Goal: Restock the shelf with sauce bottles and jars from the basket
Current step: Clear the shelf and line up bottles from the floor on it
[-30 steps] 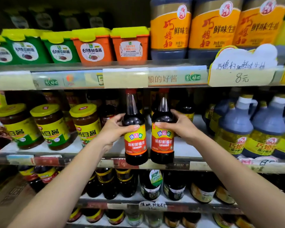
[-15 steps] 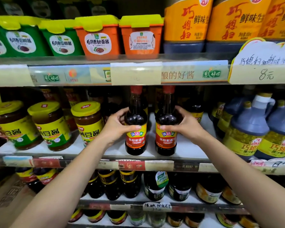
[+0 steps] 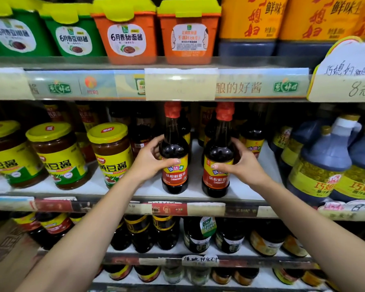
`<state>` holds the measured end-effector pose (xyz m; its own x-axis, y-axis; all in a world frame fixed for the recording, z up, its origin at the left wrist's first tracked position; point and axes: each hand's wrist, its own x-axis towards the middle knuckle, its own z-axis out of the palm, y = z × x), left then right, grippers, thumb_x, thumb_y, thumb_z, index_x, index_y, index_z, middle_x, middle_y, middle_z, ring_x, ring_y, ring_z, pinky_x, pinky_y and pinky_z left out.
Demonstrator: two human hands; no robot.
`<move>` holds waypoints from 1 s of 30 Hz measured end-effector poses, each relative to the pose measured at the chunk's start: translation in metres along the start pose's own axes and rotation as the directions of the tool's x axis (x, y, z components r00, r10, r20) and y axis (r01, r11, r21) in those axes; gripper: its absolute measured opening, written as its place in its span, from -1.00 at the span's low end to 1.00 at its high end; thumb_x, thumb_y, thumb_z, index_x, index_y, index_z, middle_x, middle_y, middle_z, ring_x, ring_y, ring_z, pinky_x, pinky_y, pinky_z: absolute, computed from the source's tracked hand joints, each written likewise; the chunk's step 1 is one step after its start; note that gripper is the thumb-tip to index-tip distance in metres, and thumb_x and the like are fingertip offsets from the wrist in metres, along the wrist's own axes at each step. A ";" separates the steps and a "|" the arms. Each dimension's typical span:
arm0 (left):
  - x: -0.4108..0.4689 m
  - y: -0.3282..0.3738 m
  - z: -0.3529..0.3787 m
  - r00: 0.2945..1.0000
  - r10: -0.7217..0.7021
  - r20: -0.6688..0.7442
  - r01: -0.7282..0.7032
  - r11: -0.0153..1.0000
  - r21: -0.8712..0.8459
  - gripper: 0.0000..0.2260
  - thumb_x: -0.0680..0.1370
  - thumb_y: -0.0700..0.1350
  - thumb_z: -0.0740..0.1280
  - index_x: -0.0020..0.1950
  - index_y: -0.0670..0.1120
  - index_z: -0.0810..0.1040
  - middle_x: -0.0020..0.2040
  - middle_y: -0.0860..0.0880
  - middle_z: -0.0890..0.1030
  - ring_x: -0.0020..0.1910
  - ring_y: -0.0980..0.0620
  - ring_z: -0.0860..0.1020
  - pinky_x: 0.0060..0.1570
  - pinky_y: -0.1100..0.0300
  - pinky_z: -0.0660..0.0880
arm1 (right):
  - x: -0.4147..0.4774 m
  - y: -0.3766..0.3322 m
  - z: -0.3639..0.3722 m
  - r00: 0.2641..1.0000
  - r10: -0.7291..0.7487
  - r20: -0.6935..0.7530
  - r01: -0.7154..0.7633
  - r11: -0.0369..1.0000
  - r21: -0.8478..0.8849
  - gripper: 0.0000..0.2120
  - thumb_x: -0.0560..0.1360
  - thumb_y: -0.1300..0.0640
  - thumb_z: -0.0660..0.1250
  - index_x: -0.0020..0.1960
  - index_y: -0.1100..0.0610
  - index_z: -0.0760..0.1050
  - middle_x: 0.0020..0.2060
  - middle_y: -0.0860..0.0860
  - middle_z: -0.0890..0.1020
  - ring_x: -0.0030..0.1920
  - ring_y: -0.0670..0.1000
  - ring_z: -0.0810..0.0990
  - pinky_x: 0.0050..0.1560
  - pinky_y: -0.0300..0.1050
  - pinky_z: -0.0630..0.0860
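Head view, centre of frame. Gripping left bottle with left hand and right bottle with right hand, each grip curled round the shoulder, thumb across the label. Both now apparently standing well in on the middle shelf, no longer hanging at its front lip as a second ago. Set between jars at left and jugs at right. Probably only letting go left for this pair. No basket in view.

A yellow-lidded jar stands just left of the left hand. Bare shelf lies open right of the right hand, up to the jugs. Behind both hands, dark bottles crowd under the upper shelf edge.
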<state>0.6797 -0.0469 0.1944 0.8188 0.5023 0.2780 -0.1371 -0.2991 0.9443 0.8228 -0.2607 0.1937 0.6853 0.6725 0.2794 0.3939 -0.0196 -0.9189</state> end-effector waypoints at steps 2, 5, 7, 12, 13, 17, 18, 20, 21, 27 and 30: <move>-0.002 -0.004 -0.001 0.999 -0.032 0.035 0.032 0.999 -0.016 -0.35 0.31 -0.34 0.47 0.22 0.16 0.32 0.05 0.21 0.53 -0.04 0.36 0.55 -0.15 0.47 0.48 | -0.003 0.005 0.003 1.000 -0.002 -0.005 0.002 1.000 0.015 -0.14 0.11 0.01 0.55 0.35 -0.04 0.29 0.07 -0.26 0.55 0.07 -0.35 0.53 -0.05 -0.44 0.49; -0.013 -0.012 -0.001 0.991 -0.081 0.110 0.070 0.992 0.104 -0.27 0.25 -0.25 0.54 0.25 0.18 0.25 0.05 0.27 0.49 0.00 0.37 0.48 -0.15 0.52 0.44 | -0.016 0.017 0.010 1.000 0.010 0.021 -0.010 1.000 -0.021 -0.06 0.15 0.11 0.58 0.42 0.01 0.18 0.18 -0.10 0.53 0.17 -0.17 0.53 0.15 -0.21 0.49; -0.022 -0.021 0.003 0.982 -0.123 0.144 0.091 0.974 0.209 -0.26 0.22 -0.17 0.58 0.23 0.17 0.24 0.02 0.30 0.45 -0.04 0.41 0.44 -0.23 0.59 0.40 | -0.027 0.026 0.014 0.998 0.049 0.029 -0.047 0.997 -0.057 -0.15 0.13 0.03 0.58 0.31 -0.09 0.24 0.13 -0.17 0.53 0.11 -0.25 0.53 0.13 -0.24 0.51; -0.027 -0.035 0.007 0.985 -0.139 0.102 0.106 0.955 0.278 -0.31 0.22 -0.13 0.59 0.24 0.06 0.33 0.00 0.23 0.50 -0.01 0.31 0.48 -0.17 0.51 0.40 | -0.034 0.036 0.021 0.996 0.067 -0.062 -0.076 0.982 -0.172 -0.26 0.14 0.00 0.61 0.16 -0.13 0.24 -0.04 -0.33 0.47 -0.05 -0.39 0.45 -0.16 -0.50 0.38; -0.026 -0.035 0.007 0.985 -0.139 0.100 0.104 0.951 0.291 -0.32 0.21 -0.12 0.59 0.23 0.06 0.35 -0.02 0.27 0.50 -0.04 0.37 0.47 -0.18 0.54 0.39 | -0.033 0.036 0.022 0.994 0.072 -0.082 -0.086 0.981 -0.176 -0.28 0.13 -0.01 0.61 0.13 -0.12 0.25 -0.07 -0.33 0.47 -0.08 -0.39 0.45 -0.19 -0.50 0.36; -0.029 -0.038 0.005 0.988 -0.131 0.075 0.100 0.939 0.329 -0.38 0.23 -0.04 0.58 0.20 0.10 0.38 -0.04 0.37 0.45 -0.11 0.50 0.43 -0.16 0.55 0.32 | -0.032 0.039 0.023 0.992 0.084 -0.090 -0.100 0.978 -0.185 -0.32 0.14 0.00 0.60 0.13 -0.10 0.30 -0.05 -0.21 0.52 -0.07 -0.25 0.48 -0.18 -0.47 0.35; -0.030 -0.038 0.005 0.989 -0.129 0.074 0.097 0.937 0.336 -0.39 0.23 -0.03 0.57 0.19 0.11 0.37 -0.05 0.38 0.45 -0.12 0.53 0.43 -0.17 0.56 0.33 | -0.031 0.039 0.023 0.993 0.086 -0.083 -0.100 0.979 -0.177 -0.32 0.15 0.00 0.60 0.14 -0.10 0.31 -0.03 -0.18 0.53 -0.04 -0.21 0.49 -0.16 -0.46 0.36; -0.031 -0.039 0.006 0.990 -0.122 0.076 0.090 0.937 0.337 -0.40 0.26 -0.02 0.56 0.19 0.12 0.35 -0.04 0.37 0.45 -0.12 0.57 0.42 -0.20 0.59 0.35 | -0.029 0.039 0.023 0.993 0.090 -0.071 -0.100 0.982 -0.161 -0.32 0.16 0.02 0.60 0.18 -0.08 0.33 0.00 -0.15 0.54 0.00 -0.16 0.50 -0.10 -0.44 0.36; -0.033 -0.040 0.007 0.990 -0.121 0.075 0.089 0.938 0.335 -0.41 0.27 -0.03 0.55 0.19 0.12 0.33 -0.04 0.37 0.44 -0.12 0.59 0.41 -0.20 0.63 0.35 | -0.028 0.039 0.024 0.993 0.098 -0.067 -0.107 0.982 -0.153 -0.30 0.17 0.04 0.60 0.21 -0.06 0.34 0.02 -0.14 0.55 0.02 -0.13 0.50 -0.07 -0.39 0.38; -0.034 -0.042 0.008 0.990 -0.126 0.069 0.095 0.935 0.340 -0.44 0.32 -0.05 0.52 0.17 0.16 0.27 -0.02 0.39 0.41 -0.12 0.58 0.39 -0.21 0.68 0.30 | -0.024 0.040 0.024 0.990 0.121 -0.075 -0.131 0.981 -0.145 -0.24 0.18 0.04 0.59 0.30 0.02 0.34 0.11 -0.07 0.56 0.11 -0.05 0.51 0.09 -0.16 0.41; -0.033 -0.043 0.008 0.987 -0.137 0.080 0.105 0.940 0.324 -0.44 0.34 -0.06 0.51 0.18 0.15 0.27 0.01 0.31 0.45 -0.06 0.49 0.41 -0.15 0.59 0.34 | -0.026 0.039 0.025 0.990 0.106 -0.089 -0.119 0.980 -0.161 -0.26 0.17 0.00 0.59 0.27 -0.01 0.36 0.06 -0.12 0.56 0.08 -0.08 0.52 0.03 -0.22 0.39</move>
<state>0.6629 -0.0572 0.1434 0.8716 0.4724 0.1308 0.1374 -0.4916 0.8599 0.8050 -0.2608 0.1434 0.7751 0.5978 0.2045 0.4029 -0.2184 -0.8888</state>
